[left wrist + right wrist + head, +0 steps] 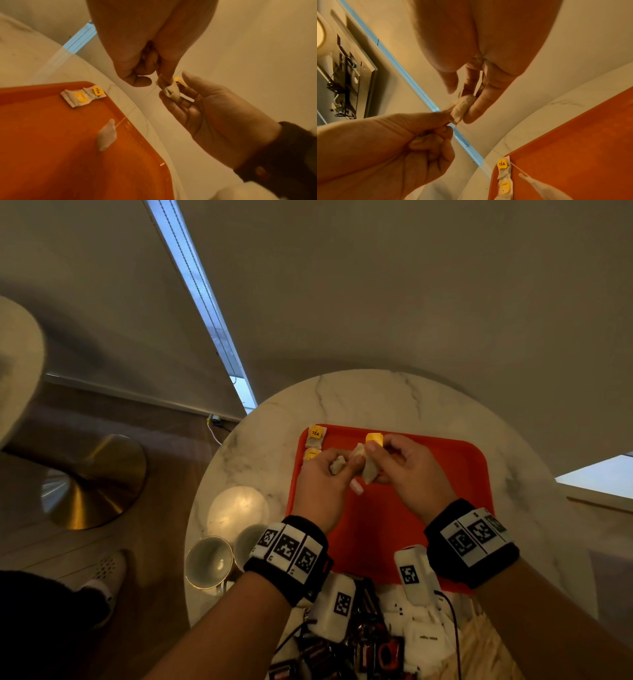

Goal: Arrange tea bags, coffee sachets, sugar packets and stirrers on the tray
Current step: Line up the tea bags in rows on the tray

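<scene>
An orange tray [428, 474] lies on a round marble table [376, 398]. Two tea bags with yellow tags [314, 440] lie side by side in its far left corner [82, 97] [504, 175]. Both hands hover over the tray's far half. My left hand [342, 466] pinches a crumpled tea bag [169, 91] between thumb and forefinger. My right hand [373, 455] holds the same bag [462, 106] from the other side, a yellow tag [373, 438] at its fingertips. Another tea bag [107, 135] dangles on a string just above the tray.
Two gold-rimmed cups [209, 561] and a white saucer [238, 510] stand left of the tray. At the table's near edge lie dark coffee sachets [342, 648], white sugar packets [423, 637] and wooden stirrers [486, 645]. A brass table base [99, 481] stands on the floor at left.
</scene>
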A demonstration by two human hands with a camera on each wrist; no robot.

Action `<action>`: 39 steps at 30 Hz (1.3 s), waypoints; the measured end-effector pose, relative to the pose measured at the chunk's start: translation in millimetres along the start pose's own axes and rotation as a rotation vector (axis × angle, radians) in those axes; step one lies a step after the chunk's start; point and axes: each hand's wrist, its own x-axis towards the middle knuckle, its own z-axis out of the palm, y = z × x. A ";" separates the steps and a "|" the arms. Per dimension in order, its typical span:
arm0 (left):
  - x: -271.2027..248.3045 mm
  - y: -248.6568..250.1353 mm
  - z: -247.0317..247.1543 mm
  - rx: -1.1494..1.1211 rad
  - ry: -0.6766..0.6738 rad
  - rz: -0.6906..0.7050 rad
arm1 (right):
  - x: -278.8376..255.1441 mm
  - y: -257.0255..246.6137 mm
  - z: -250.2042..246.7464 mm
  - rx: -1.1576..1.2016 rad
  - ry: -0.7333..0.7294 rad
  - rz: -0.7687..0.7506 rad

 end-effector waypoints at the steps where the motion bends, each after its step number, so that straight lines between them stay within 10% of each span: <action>1: 0.6 -0.3 -1.7 0.052 -0.009 0.016 | -0.1 -0.9 -0.3 0.012 0.012 -0.005; 22: 11.5 -9.4 -15.6 -0.229 0.294 -0.063 | -7.8 -3.8 -4.4 -0.095 -0.096 -0.036; 30: 8.2 -1.2 -10.8 -0.384 0.178 -0.077 | -4.8 9.6 -3.5 -0.285 -0.182 0.094; 39: -1.7 -2.5 -11.5 0.067 -0.029 -0.002 | 3.9 1.3 -10.1 -0.185 0.065 0.045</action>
